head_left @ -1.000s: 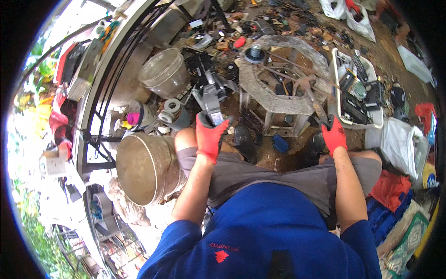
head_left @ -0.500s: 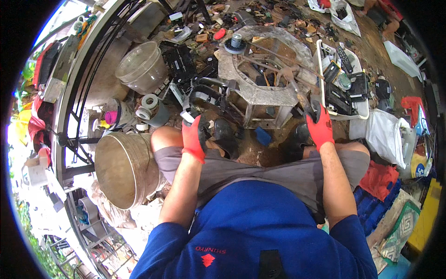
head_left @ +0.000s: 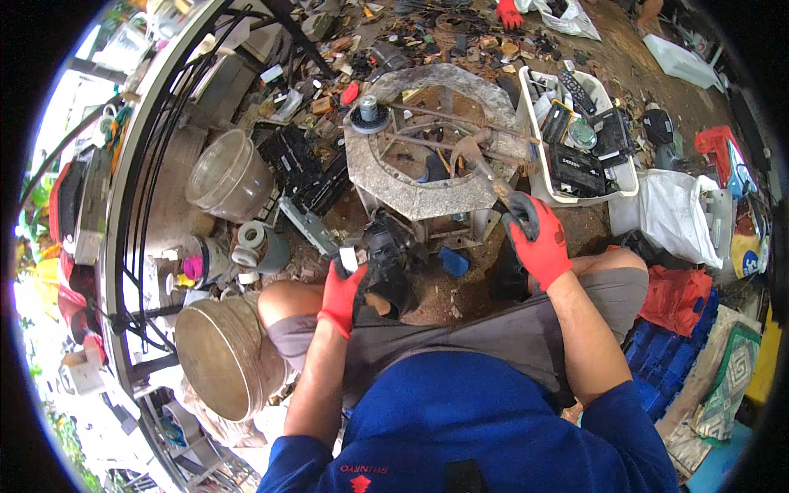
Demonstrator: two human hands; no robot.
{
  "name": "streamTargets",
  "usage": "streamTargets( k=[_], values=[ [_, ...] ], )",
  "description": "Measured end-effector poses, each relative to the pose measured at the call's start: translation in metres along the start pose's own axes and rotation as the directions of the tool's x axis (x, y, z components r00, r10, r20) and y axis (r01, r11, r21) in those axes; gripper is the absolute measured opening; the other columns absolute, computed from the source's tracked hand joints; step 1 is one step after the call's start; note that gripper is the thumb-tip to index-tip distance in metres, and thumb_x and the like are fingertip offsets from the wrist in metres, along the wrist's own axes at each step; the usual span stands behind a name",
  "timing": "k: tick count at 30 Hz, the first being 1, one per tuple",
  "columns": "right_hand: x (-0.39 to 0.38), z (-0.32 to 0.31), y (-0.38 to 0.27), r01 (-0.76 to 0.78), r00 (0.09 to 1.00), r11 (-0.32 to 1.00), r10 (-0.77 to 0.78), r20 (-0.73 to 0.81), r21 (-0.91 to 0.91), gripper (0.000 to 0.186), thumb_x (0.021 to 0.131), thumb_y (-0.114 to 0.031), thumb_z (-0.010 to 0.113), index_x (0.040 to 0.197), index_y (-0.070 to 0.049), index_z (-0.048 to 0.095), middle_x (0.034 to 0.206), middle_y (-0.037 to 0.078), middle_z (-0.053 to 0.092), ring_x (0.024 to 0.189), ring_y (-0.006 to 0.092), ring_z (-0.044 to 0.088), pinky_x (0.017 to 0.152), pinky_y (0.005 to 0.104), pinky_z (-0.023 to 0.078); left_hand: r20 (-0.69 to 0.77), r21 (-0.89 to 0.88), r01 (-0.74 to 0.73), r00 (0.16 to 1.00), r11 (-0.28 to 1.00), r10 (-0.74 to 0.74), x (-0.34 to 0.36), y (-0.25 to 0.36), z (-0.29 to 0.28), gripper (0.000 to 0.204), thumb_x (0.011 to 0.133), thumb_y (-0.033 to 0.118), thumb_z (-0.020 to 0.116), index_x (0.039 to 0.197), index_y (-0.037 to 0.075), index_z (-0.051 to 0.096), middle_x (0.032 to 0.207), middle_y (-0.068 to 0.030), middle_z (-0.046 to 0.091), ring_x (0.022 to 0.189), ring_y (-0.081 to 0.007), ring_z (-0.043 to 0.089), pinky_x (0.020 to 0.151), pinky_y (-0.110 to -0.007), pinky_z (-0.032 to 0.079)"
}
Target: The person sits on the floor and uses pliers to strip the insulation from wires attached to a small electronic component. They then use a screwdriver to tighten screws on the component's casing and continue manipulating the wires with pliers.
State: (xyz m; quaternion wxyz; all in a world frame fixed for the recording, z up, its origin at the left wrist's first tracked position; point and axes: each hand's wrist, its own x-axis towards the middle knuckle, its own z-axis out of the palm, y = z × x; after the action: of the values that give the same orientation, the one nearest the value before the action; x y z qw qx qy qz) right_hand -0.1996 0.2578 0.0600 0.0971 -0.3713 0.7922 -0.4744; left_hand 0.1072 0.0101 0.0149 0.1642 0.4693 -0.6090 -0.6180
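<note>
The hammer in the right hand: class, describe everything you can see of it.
The hammer has a worn, rusty-looking metal head and a long, thin handle of dull brown. It lies slanted, the head up and to the left over the grey ring-shaped stand, seemingly resting on its rusty crossbars, the handle running down and right. The right hand, in a red and black glove, grips the handle's lower end, which is hidden inside the fist. Whether the handle is wood or metal cannot be told.

Hammer and black part in gloved hands

The hammer (head_left: 485,168) slants over the concrete ring's (head_left: 411,193) right edge; the black part (head_left: 386,267) sits upright by the left knee.
</note>
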Motion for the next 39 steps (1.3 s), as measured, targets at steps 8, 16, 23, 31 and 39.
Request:
streamTargets(
  k=[8,16,23,31,39],
  values=[
    [0.001,-0.005,-0.006,-0.13,0.982,0.991,0.126,0.14,0.017,0.053,0.084,-0.02,0.074,0.13,-0.002,0.057,0.124,0.023,0.063,0.115,0.0414,0.061,0.097,0.0437,0.05,-0.099,0.697,0.037,0.994,0.716,0.046,0.1,-0.045,0.049,0.093,0.071,0.042,0.085,0.14,-0.005,0.044,0.137,-0.0283,0.053,0.13,-0.0416,0.05,0.109,-0.045,0.042],
    [-0.006,-0.013,-0.029,0.013,0.847,0.989,0.066,0.528,-0.145,0.055,0.084,-0.035,0.073,0.128,-0.006,0.059,0.116,0.022,0.063,0.105,0.0408,0.063,0.091,0.0476,0.052,0.311,0.367,-0.206,0.946,0.907,0.089,0.185,-0.113,0.088,0.084,0.075,0.03,0.086,0.144,0.004,0.046,0.144,-0.0117,0.055,0.133,-0.0246,0.052,0.11,-0.038,0.042],
    [0.003,-0.019,-0.046,0.118,0.7,0.978,0.043,0.712,-0.175,0.059,0.083,-0.043,0.072,0.13,-0.009,0.058,0.119,0.022,0.062,0.105,0.0402,0.063,0.091,0.0496,0.051,0.55,-0.085,0.172,0.83,0.981,-0.098,0.215,-0.096,0.073,0.08,0.074,0.022,0.084,0.143,0.005,0.048,0.141,-0.0158,0.056,0.13,-0.0299,0.052,0.112,-0.042,0.04],
    [0.032,-0.01,-0.041,-0.02,0.578,0.971,0.206,0.79,-0.238,0.064,0.081,-0.042,0.075,0.132,-0.007,0.058,0.124,0.021,0.06,0.109,0.039,0.062,0.094,0.0484,0.049,0.233,0.738,-0.304,0.953,0.602,0.196,0.274,-0.099,0.152,0.088,0.067,0.029,0.084,0.143,0.007,0.047,0.147,-0.0321,0.039,0.137,-0.0507,0.037,0.113,-0.055,0.034],
    [0.053,-0.003,-0.031,-0.152,0.46,0.96,0.28,0.842,-0.236,0.064,0.08,-0.039,0.078,0.131,-0.007,0.058,0.122,0.019,0.063,0.106,0.038,0.064,0.092,0.0466,0.052,0.704,0.601,-0.787,0.603,0.138,0.376,0.308,-0.126,0.177,0.057,0.078,0.031,0.069,0.133,0.021,0.06,0.146,-0.0148,0.047,0.139,-0.0365,0.04,0.117,-0.054,0.029]
  ],
)
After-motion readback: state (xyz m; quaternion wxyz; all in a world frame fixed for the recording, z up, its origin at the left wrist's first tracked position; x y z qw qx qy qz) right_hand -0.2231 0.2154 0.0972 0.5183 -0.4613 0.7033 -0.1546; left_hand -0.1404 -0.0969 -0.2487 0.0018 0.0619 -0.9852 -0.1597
